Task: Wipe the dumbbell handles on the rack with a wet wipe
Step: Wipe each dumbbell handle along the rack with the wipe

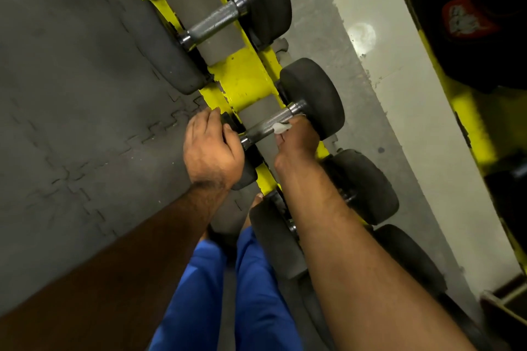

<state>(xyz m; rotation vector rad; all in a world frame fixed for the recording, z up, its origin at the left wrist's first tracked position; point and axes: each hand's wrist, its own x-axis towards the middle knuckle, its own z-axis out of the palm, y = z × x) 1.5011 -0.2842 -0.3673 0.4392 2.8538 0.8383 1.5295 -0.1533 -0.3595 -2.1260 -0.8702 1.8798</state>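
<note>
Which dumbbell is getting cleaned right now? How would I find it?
Look along the yellow rack to where both hands meet. The dumbbell there has a left hand gripping its near end and a right hand pressing a white wipe on its handle. No other dumbbell is touched.

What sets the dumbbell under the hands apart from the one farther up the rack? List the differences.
The near dumbbell has a white wipe held on its handle by the right hand, while the left hand grips its near head. The far dumbbell is untouched and has larger heads. Both have knurled metal handles and rest on the yellow rack.
</note>
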